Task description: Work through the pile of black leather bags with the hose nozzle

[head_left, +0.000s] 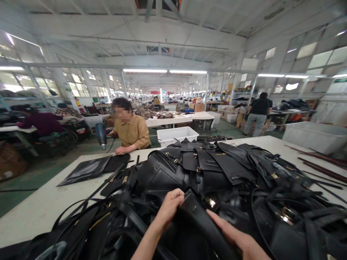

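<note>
We note the left hand with fingers curled around the upper edge of a black leather piece, atop the bag pile on the white table. Right hand lies flat on it (fingers extended, gripping nothing).

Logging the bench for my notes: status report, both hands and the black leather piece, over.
Left hand gripping the black leather piece at its top edge. Right hand flat against its side. Heap of black bag parts crowds all around.
</note>
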### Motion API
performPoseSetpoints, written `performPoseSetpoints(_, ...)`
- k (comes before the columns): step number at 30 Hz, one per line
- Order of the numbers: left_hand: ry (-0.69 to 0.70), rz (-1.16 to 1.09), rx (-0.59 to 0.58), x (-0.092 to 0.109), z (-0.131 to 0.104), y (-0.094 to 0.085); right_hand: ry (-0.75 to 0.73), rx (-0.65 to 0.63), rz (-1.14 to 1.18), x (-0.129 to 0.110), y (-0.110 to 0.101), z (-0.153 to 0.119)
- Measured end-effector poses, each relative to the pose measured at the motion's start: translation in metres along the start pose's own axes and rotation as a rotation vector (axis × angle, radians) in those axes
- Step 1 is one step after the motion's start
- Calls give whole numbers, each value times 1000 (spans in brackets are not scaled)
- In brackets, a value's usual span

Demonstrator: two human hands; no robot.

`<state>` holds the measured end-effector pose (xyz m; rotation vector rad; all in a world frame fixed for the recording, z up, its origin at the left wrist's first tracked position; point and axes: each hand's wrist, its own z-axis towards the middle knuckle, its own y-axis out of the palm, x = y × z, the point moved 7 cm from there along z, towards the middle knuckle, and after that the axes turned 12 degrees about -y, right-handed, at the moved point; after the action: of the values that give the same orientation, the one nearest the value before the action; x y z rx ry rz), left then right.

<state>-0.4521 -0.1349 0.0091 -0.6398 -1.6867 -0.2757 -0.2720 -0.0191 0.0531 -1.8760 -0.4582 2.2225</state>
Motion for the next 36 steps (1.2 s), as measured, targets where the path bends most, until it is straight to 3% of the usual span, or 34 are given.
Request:
performPoseSetpoints(5, -93, -134, -95, -14, 4, 9, 8, 100, 23, 11, 10, 12)
performPoseSetpoints(10, -126, -203, -108, -17, 3, 10, 45, 207, 11, 14, 4, 10)
performPoseSetpoints(16, -119, -164, -85, -11, 3, 12, 80, 153, -37, 22, -5, -16)
performPoseSetpoints(19, -121, -144, -113, -9, -5, 20, 66, 145, 1, 26, -5, -17)
performPoseSetpoints(24, -127, -121, -151, -11, -16, 33, 55, 214, 64, 14, -13, 5)
performPoseSetpoints(27, -119, -109, -140, -8, -17, 34, 77, 278, 53, 0, -25, 3)
performPoseSetpoints(33, -76, -103, -259, 6, -23, 44, 124, 89, 113, -7, -16, -22)
performPoseSetpoints(36, -85, -142, -319, 5, -26, 47, 149, 95, 195, -3, -13, -24)
